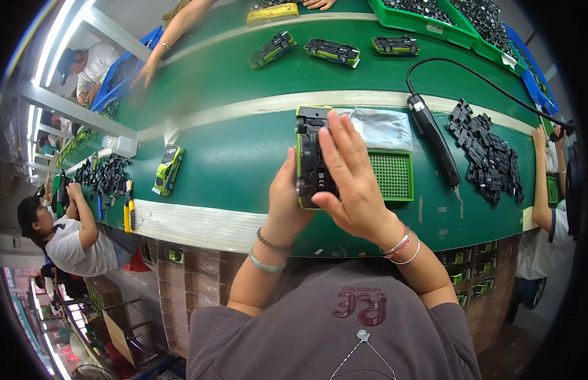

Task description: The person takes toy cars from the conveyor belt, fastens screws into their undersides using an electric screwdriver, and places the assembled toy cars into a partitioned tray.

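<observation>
My left hand [286, 195] is closed around the side of a toy car [312, 166], which is held upside down with its black underside up and a bright green edge showing. Stretched out flat, the fingers of my right hand [356, 180] lie over the right part of that underside, thumb apart near its lower end. The palm hides part of the car. Just behind and beside my right hand are a small green perforated basket [405, 154] and a pale plastic bag [386, 128].
A corded black electric screwdriver [434, 134] lies right, beside a heap of black plastic parts [487, 155]. Another toy car [168, 170] and yellow-handled pliers [129, 212] are left. Upturned cars [332, 52] line the far strip, near a co-worker's arm [170, 35] and green bins [427, 26].
</observation>
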Motion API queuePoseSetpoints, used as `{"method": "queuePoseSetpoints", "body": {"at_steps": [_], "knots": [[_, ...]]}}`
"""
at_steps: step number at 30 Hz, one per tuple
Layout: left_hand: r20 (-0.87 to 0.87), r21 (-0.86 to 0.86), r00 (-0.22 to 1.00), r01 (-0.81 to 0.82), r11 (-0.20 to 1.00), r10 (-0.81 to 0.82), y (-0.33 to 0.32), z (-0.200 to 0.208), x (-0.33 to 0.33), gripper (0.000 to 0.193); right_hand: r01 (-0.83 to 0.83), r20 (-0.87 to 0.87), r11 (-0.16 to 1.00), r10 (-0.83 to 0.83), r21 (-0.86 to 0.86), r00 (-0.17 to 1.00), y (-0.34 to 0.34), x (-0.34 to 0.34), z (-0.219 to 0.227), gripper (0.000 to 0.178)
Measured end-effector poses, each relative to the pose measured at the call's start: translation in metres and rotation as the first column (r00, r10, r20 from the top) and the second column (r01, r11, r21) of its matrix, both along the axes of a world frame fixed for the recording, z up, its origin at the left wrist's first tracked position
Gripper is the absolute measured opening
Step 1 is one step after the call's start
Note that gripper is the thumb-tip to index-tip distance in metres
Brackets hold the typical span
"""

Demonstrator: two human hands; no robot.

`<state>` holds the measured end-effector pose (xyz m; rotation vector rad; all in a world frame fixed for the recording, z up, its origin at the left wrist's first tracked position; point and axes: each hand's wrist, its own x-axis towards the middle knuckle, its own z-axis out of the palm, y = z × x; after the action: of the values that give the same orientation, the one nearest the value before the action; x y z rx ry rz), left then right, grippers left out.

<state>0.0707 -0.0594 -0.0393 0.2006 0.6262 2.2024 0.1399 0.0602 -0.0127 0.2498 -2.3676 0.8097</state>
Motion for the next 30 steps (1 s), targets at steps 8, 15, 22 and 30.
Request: {"method": "queuePoseSetpoints", "body": {"at_steps": [8,15,22,30], "knots": [[0.015,-0.066,0.999,-0.043,0.997,0.044,-0.005,0.002,-0.006,0.052,-0.151,-0.080,0.986,0.145,-0.068,0.986,0.021,0.017,0.015,0.069],[-0.010,-0.055,0.996,-0.086,0.995,0.085,-0.009,-0.002,-0.004,0.052,-0.192,0.013,0.963,0.198,-0.189,0.980,0.032,0.020,0.013,0.075],[0.029,0.085,0.999,0.040,0.996,-0.042,-0.026,-0.024,-0.019,0.060,-0.219,0.004,0.945,0.227,-0.242,0.974,0.026,0.021,0.018,0.065],[-0.642,-0.408,0.079,-0.877,0.252,-0.763,-0.164,0.019,-0.061,0.042,0.177,0.084,0.934,-0.158,-0.309,0.984,0.082,0.088,-0.007,0.025]]}}
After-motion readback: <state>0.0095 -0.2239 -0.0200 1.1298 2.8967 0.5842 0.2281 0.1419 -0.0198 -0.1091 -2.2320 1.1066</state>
